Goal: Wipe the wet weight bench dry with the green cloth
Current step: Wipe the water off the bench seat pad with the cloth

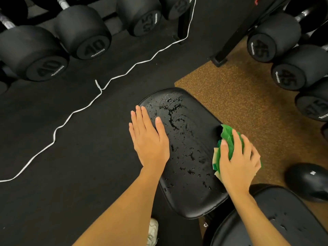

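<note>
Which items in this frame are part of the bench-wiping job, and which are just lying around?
Part of the job:
wet bench pad
green cloth, bunched in the right hand
left hand, flat on the pad's edge

Just lying about:
dumbbells
white cord on the floor
second pad

This is a gym — the free-weight corner of one. A padded black weight bench (184,150) stands in the middle, with water drops on its seat. Beyond it to the left, black dumbbells (83,32) marked 40 and 45 lie in a row; on its right, more dumbbells marked 45 (273,38) sit on a slanted rack. Under the bench the floor is black rubber matting (53,130) — and brown cork-like matting (245,96) on its right side.
</note>
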Demonstrator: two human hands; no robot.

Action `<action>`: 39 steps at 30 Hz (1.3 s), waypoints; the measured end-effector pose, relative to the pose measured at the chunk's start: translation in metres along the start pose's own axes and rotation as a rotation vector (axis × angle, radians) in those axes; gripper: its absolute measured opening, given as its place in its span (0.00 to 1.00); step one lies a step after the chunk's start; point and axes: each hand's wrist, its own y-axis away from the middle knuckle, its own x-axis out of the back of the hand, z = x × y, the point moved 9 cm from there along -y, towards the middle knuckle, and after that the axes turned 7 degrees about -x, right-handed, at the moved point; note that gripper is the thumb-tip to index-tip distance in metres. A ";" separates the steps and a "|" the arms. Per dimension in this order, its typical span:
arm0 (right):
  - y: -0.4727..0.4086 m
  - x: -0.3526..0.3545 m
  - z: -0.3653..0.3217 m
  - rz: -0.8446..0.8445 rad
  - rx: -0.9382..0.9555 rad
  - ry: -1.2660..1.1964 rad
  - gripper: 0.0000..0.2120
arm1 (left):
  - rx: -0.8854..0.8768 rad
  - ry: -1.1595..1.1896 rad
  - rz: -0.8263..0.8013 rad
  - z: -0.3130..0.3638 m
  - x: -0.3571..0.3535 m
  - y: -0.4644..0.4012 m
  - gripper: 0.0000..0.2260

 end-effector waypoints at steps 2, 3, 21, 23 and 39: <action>-0.011 -0.003 -0.005 -0.039 -0.035 0.033 0.29 | -0.003 -0.004 0.005 0.000 0.000 0.000 0.28; -0.018 -0.006 -0.009 -0.074 -0.038 0.053 0.30 | -0.003 -0.003 0.006 0.000 0.000 0.000 0.28; -0.083 -0.063 -0.185 -0.285 0.172 -0.013 0.25 | -0.013 -0.060 -0.001 0.000 -0.004 -0.001 0.27; -0.077 -0.069 -0.213 -0.301 0.305 0.008 0.25 | -0.017 -0.058 0.003 0.001 -0.004 0.000 0.27; -0.076 -0.042 -0.094 -0.370 0.112 -0.001 0.23 | -0.016 -0.058 -0.012 0.000 -0.003 0.000 0.27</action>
